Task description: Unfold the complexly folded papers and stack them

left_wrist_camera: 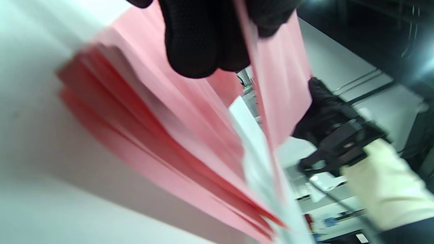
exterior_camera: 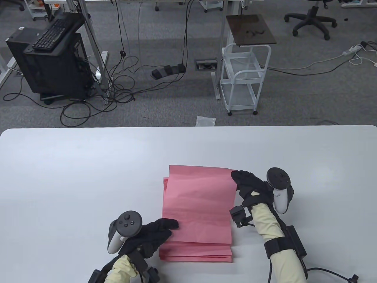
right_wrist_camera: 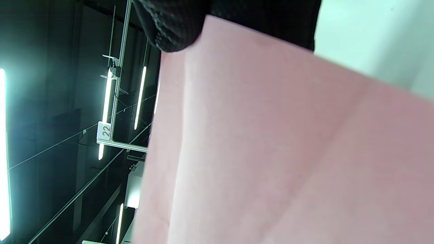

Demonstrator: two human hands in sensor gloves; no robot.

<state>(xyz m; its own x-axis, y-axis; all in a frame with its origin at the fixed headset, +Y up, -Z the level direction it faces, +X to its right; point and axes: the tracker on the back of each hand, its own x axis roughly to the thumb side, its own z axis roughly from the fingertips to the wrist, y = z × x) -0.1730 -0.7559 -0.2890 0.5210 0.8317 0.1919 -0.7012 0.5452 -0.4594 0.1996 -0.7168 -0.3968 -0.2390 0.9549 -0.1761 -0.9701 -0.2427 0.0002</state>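
Beyond my white table (exterior_camera: 88, 165), a white wire cart (exterior_camera: 244, 79) stands right, a black computer tower (exterior_camera: 50, 65) with keyboard (exterior_camera: 53, 31) left, cables (exterior_camera: 117, 85) strewn between.

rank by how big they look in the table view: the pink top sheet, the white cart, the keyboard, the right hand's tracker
1. pink top sheet, largest by far
2. white cart, though it stands farther back on the floor
3. keyboard, also far away
4. right hand's tracker, smallest; close to the keyboard in apparent area, so that order is unsure
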